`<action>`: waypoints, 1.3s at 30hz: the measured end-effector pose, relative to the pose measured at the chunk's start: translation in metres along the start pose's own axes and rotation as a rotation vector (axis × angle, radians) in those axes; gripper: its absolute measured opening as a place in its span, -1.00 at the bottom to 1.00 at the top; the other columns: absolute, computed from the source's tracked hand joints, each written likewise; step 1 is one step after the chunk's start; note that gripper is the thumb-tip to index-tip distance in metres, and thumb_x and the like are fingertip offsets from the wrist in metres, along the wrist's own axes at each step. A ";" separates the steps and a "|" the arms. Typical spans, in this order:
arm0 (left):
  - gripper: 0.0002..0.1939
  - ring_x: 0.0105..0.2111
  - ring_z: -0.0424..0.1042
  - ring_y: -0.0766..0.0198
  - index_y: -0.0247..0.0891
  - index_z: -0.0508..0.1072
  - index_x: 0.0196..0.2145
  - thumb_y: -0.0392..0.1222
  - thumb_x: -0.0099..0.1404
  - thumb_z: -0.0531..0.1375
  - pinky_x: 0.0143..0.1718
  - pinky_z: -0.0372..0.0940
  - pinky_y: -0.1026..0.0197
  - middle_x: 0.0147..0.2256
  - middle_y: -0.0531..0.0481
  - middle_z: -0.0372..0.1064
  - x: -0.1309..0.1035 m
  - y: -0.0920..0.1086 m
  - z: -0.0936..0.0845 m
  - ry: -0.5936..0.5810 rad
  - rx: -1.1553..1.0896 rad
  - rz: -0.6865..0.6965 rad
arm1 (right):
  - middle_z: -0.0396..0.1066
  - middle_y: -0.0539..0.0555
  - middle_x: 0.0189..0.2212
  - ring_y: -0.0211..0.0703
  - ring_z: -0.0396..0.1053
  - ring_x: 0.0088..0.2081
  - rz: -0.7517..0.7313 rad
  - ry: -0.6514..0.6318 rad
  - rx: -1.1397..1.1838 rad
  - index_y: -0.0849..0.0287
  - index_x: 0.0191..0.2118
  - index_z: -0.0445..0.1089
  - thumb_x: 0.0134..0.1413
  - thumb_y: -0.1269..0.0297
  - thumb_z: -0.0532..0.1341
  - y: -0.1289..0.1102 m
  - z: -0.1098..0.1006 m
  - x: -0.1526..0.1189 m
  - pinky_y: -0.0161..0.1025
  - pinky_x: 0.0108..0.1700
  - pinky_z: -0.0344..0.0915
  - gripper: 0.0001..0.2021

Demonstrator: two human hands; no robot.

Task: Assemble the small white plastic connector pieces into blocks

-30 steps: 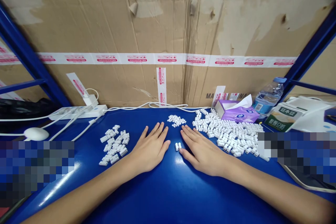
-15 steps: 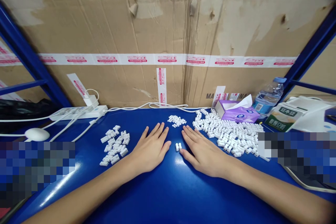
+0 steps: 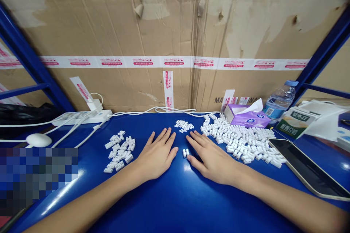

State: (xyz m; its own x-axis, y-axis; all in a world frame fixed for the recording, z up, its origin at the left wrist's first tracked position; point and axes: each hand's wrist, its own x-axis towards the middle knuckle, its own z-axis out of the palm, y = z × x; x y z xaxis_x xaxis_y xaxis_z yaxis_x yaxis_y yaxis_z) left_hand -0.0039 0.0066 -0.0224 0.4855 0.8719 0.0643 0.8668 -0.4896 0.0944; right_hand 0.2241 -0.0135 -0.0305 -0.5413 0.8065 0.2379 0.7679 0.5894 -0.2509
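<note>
A small pair of white plastic pieces (image 3: 184,153) is seen on a blue tabletop (image 3: 175,204) between two bare hands, set just beside the right thumb tip and slightly apart from the left thumb. Whether the pair is touched by the right thumb cannot be told. Its long axis is pointed roughly away from the person, toward a cluster of tiny white parts (image 3: 184,126). The right hand (image 3: 213,156), the nearer one, is laid palm down with fingers extended and nothing seen in its grasp; the left hand (image 3: 156,157) is likewise spread flat. The hands are flanked by a white heap (image 3: 243,140) on the right and a smaller white group (image 3: 120,153) on the left.
</note>
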 end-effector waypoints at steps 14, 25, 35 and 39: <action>-0.37 0.45 -0.17 -0.06 -0.34 0.10 0.42 0.04 0.55 -0.15 0.40 -0.17 -0.30 0.44 -0.22 -0.18 -0.001 0.003 -0.004 -0.031 0.028 -0.015 | 0.51 0.15 -0.29 0.05 0.41 -0.12 -0.146 -0.015 -0.284 0.20 -0.30 0.45 0.20 0.44 0.19 0.010 -0.044 0.006 0.05 0.04 0.26 -0.91; -0.37 0.45 -0.17 -0.06 -0.35 0.08 0.43 0.02 0.55 -0.14 0.40 -0.16 -0.30 0.44 -0.24 -0.15 -0.001 0.003 -0.005 -0.037 0.039 -0.012 | 0.32 0.27 0.26 0.16 0.18 0.33 -0.119 0.092 -0.197 0.27 0.16 0.42 0.16 0.49 0.13 0.008 -0.031 0.002 0.12 0.33 0.19 -0.56; -0.38 0.45 -0.16 -0.04 -0.35 0.09 0.43 0.01 0.55 -0.13 0.40 -0.16 -0.29 0.44 -0.24 -0.15 -0.001 0.005 -0.006 -0.037 0.046 -0.010 | -0.26 0.41 0.45 0.25 -0.28 0.47 0.037 -0.131 -0.033 0.51 0.45 -0.10 0.36 -0.18 -0.01 -0.008 -0.011 -0.002 0.21 0.45 -0.13 -0.13; -0.38 0.45 -0.16 -0.04 -0.35 0.10 0.42 0.01 0.55 -0.13 0.40 -0.15 -0.29 0.44 -0.25 -0.15 -0.001 0.005 -0.006 -0.030 0.039 -0.009 | -0.27 0.37 0.45 0.22 -0.29 0.47 0.052 -0.151 -0.013 0.48 0.46 -0.11 0.36 -0.20 -0.03 -0.006 -0.009 -0.003 0.17 0.45 -0.13 -0.13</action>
State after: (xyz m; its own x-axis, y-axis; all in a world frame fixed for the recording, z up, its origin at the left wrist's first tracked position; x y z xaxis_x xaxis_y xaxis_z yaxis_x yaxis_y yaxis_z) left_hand -0.0006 0.0026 -0.0164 0.4801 0.8766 0.0336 0.8748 -0.4813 0.0560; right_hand 0.2239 -0.0197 -0.0210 -0.5449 0.8346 0.0806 0.8003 0.5464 -0.2469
